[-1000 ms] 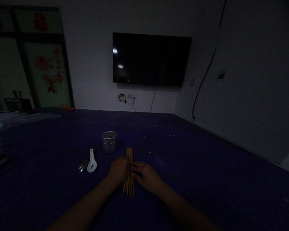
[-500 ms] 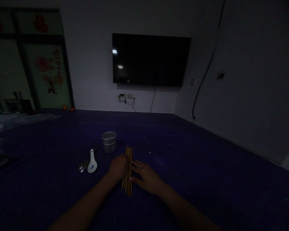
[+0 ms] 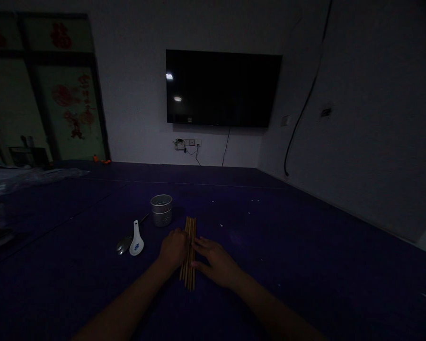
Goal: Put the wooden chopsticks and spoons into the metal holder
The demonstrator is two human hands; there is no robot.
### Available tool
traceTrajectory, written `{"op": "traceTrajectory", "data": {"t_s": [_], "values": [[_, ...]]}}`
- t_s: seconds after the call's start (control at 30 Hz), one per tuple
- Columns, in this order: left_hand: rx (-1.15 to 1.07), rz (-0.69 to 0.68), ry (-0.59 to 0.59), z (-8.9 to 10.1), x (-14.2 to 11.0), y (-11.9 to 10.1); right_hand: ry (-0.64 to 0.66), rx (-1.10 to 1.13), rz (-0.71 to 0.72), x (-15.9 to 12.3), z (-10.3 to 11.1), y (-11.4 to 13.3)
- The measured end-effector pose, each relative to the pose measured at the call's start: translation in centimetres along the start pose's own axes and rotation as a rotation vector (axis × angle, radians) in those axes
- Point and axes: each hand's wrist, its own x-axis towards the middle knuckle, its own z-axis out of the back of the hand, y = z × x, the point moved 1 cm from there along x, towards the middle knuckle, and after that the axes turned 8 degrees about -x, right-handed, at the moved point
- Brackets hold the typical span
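Note:
A bundle of wooden chopsticks (image 3: 189,274) lies lengthwise on the dark blue-purple surface, between my two hands. My left hand (image 3: 175,247) is curled against the bundle's left side, its fingers closed over the sticks and partly hidden. On the other side my right hand (image 3: 215,261) has its fingers stretched out and its thumb apart, the tips touching the right edge of the chopsticks. Left of my hands lie a white soup spoon (image 3: 136,245) with a blue mark and a metal spoon (image 3: 123,245), whose handle passes behind it. A metal perforated cup (image 3: 162,215) stands upright beyond my left hand.
Small white scraps (image 3: 221,225) are scattered to the right. Clear plastic sheeting (image 3: 39,177) lies at the far left. A wall with a television (image 3: 223,89) rises behind the surface, and a black cable (image 3: 298,121) hangs down the right wall.
Both hands stay at the chopsticks with barely any visible movement. The spoons and the cup are where they were; the whole view has shifted very slightly.

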Motion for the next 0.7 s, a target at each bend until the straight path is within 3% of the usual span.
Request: {"op": "traceTrajectory", "data": {"t_s": [0.43, 0.7], "values": [[-0.027, -0.005, -0.036, 0.30, 0.12, 0.05, -0.015, 0.006, 0.028, 0.08, 0.58, 0.50], [-0.019, -0.020, 0.001, 0.38, 0.24, -0.15, -0.032, 0.028, 0.059, 0.10, 0.71, 0.52]]}}
